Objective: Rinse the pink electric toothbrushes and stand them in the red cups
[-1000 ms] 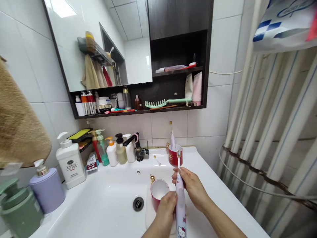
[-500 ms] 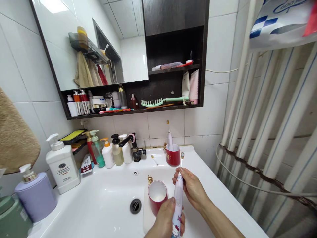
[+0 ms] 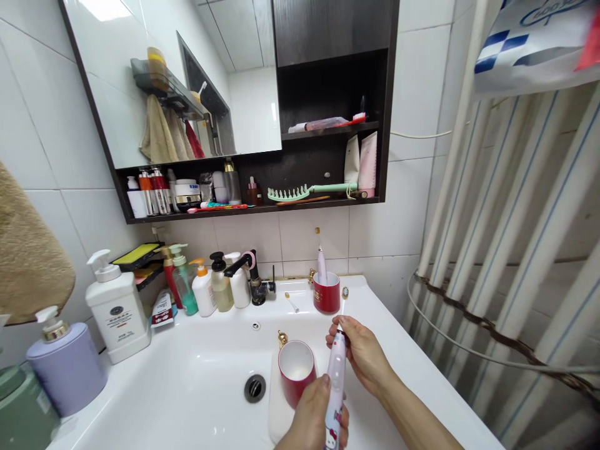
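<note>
My left hand point(image 3: 311, 415) is wrapped round the handle of a white electric toothbrush point(image 3: 335, 381) with a cartoon print near its base. At its top, my right hand point(image 3: 360, 350) pinches the neck of the slim brush head point(image 3: 345, 302), whose bristles point up. Just left of the handle stands a red cup point(image 3: 297, 375) with a white inside and a gold handle. Behind my right hand, a second red cup point(image 3: 327, 294) on the sink ledge holds another electric toothbrush point(image 3: 322, 262). A loose brush head point(image 3: 292, 304) lies left of that cup.
A white sink point(image 3: 206, 369) spreads below, with a black faucet point(image 3: 253, 281) at its back. Pump bottles point(image 3: 203, 290) line the left rim. Overhead hangs a dark mirror cabinet point(image 3: 334, 75) holding a green hairbrush point(image 3: 295, 195). White radiator pipes point(image 3: 506, 244) stand at the right.
Both hands keep the same hold on the toothbrush. The view has shifted very slightly; nothing else has visibly moved.
</note>
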Available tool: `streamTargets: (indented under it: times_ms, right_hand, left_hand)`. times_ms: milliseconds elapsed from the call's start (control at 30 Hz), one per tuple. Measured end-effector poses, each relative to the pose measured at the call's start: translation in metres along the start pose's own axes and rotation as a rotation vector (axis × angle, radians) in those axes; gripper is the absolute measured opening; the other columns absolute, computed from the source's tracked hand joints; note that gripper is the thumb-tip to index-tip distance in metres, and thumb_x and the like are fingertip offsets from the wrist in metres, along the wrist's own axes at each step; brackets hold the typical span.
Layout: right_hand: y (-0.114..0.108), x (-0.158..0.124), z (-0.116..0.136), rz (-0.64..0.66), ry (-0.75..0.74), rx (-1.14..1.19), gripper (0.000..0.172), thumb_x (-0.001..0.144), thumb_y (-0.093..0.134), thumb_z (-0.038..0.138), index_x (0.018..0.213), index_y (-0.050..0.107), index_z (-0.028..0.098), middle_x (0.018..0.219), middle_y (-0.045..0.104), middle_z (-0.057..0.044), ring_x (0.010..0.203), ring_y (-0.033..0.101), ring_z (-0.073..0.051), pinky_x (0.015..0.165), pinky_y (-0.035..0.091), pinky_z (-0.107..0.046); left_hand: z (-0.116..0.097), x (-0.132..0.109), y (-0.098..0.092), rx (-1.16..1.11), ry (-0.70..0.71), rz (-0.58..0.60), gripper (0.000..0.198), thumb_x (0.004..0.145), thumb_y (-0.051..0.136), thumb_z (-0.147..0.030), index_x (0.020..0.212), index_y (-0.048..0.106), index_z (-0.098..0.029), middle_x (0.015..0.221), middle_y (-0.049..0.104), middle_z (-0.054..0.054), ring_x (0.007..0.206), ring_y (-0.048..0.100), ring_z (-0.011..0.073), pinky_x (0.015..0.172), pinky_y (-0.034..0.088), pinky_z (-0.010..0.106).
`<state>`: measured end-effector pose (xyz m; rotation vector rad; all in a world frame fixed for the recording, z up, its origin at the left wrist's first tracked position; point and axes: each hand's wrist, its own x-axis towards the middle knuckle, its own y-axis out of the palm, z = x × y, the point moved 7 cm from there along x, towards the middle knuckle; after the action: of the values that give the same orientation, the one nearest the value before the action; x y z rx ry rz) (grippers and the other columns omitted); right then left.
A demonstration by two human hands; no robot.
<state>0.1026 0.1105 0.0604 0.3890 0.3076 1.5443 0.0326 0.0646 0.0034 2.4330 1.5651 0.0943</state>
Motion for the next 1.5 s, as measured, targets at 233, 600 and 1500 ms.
streamTargets:
  times_ms: [233, 600, 1500]
  right_hand:
    - [-0.015, 0.003, 0.010, -0.149, -0.070, -0.008, 0.018, 0.062, 0.045, 0.035, 0.068, 0.046, 0.018, 0.056, 0.050, 0.003, 0.051, 0.049, -0.009, 0.054, 0.040, -0.024]
    - [0.020, 0.057, -0.015, -0.091, -0.223, -1.146, 0.018, 0.068, 0.033, 0.018, 0.080, 0.046, 0.015, 0.052, 0.048, 0.001, 0.049, 0.049, -0.011, 0.047, 0.038, -0.023]
    - [0.026, 0.077, -0.024, -0.003, -0.124, -1.101, 0.029, 0.069, 0.036, 0.032, 0.082, 0.052, 0.012, 0.054, 0.054, -0.002, 0.050, 0.051, -0.013, 0.047, 0.040, -0.026]
  left_hand:
    - [0.002, -0.001, -0.005, 0.133, 0.008, -0.075, 0.047, 0.056, 0.028, -0.062, 0.063, 0.033, -0.016, 0.045, 0.042, -0.005, 0.029, 0.035, 0.0029, 0.030, 0.022, 0.016]
    - [-0.023, 0.000, -0.036, -0.105, 0.083, -0.379, 0.055, 0.049, 0.025, -0.069, 0.061, 0.035, -0.016, 0.043, 0.040, -0.004, 0.029, 0.035, 0.0045, 0.033, 0.022, 0.019]
    - [-0.016, 0.006, -0.029, -0.133, 0.040, -0.254, 0.057, 0.048, 0.025, -0.070, 0.066, 0.034, -0.016, 0.041, 0.040, -0.006, 0.024, 0.032, 0.0037, 0.028, 0.018, 0.017]
